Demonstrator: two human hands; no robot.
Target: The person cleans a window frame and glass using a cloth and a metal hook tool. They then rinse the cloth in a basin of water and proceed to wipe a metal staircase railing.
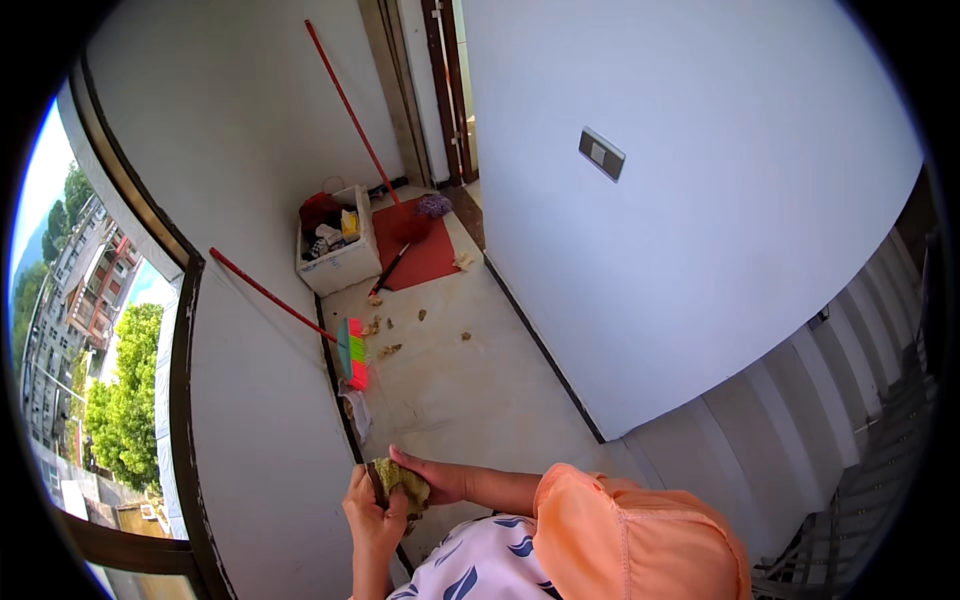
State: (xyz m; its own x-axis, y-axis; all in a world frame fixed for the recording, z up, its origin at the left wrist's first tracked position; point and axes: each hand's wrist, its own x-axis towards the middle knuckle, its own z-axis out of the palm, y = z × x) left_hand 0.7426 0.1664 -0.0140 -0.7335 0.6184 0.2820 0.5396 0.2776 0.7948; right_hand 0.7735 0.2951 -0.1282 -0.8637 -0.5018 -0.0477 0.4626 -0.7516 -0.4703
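A crumpled yellow-green cloth [406, 480] is between my two hands, low in the head view and in front of my body. My left hand [366, 504] grips its left side, with the fingers bent around it. Against that side lies a dark brown edge [375, 480]; whether it is part of the cloth or a separate item, I cannot tell. My right hand [442, 478] holds the cloth from the right, its thumb pointing up along the top. Below hang my patterned white shirt [480, 559] and an orange sleeve [637, 525].
A broom [351, 352] leans on the left wall near a crumpled white bag [358, 412]. Brown scraps [390, 350] dot the tiled floor [480, 382]. Farther off stand a white foam box [341, 270] of cloths and a red-handled mop [352, 112] over a red mat [431, 262]. Stairs descend right.
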